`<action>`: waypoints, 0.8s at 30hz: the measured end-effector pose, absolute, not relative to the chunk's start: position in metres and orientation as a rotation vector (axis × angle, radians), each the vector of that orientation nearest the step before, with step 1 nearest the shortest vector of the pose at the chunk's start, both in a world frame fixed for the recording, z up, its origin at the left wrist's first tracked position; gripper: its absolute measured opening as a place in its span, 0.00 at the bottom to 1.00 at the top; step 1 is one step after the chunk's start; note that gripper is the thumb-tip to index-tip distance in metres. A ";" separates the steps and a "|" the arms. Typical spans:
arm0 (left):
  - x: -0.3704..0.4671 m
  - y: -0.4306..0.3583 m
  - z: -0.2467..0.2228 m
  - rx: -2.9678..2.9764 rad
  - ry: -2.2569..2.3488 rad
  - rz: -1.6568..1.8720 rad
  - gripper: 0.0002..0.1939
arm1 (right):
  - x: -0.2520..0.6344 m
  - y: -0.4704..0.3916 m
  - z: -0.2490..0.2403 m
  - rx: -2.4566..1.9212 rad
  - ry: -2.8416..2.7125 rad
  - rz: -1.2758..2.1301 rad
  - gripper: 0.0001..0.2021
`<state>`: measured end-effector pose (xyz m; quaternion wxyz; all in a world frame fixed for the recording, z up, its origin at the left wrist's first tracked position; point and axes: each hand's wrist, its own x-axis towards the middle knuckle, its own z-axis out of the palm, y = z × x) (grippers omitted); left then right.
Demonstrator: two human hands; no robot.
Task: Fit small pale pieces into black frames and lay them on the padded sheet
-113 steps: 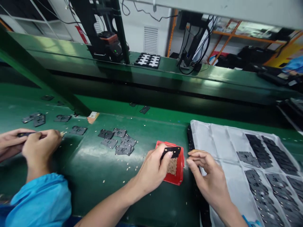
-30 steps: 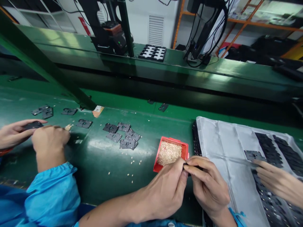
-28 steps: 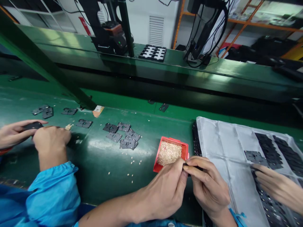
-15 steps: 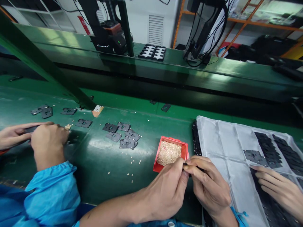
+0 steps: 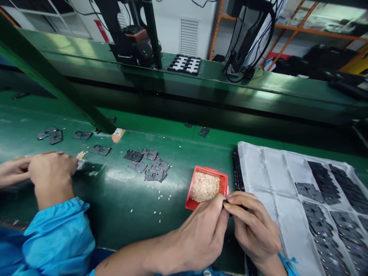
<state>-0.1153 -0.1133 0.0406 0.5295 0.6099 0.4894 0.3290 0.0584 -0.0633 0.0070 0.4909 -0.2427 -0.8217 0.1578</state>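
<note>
My left hand [image 5: 201,230] and my right hand [image 5: 255,226] meet just in front of the red bin [image 5: 188,202]. Between their fingertips they pinch a small black part [image 5: 243,207]; most of it is covered by the fingers, and it looks like the edge of a flat plate. Small pale chips [image 5: 204,186] fill the bin. To the left, several thin black plates with cutouts [image 5: 154,175] lie in a loose, overlapping group on the green table.
At right, a white divided tray [image 5: 267,172] holds rows of black plates [image 5: 324,184]. Another person's hands [image 5: 53,168] work at far left beside more plates [image 5: 101,150]. A green post [image 5: 66,88] slants across the left. Loose chips dot the table.
Another person's hand over the tray at right has left the view, uncovering black plates. The co-worker's hands at left have shifted slightly left. My hands stay almost in place.
</note>
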 end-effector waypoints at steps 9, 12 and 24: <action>-0.112 -0.116 0.039 1.453 1.215 0.781 0.12 | 0.056 -0.062 0.013 -0.574 -2.030 0.364 0.18; -0.112 -0.115 0.040 1.436 1.210 0.787 0.12 | 0.057 -0.061 0.013 -0.557 -2.038 0.352 0.17; -0.115 -0.116 0.050 1.326 1.218 0.785 0.10 | 0.061 -0.061 0.012 -0.526 -2.064 0.356 0.17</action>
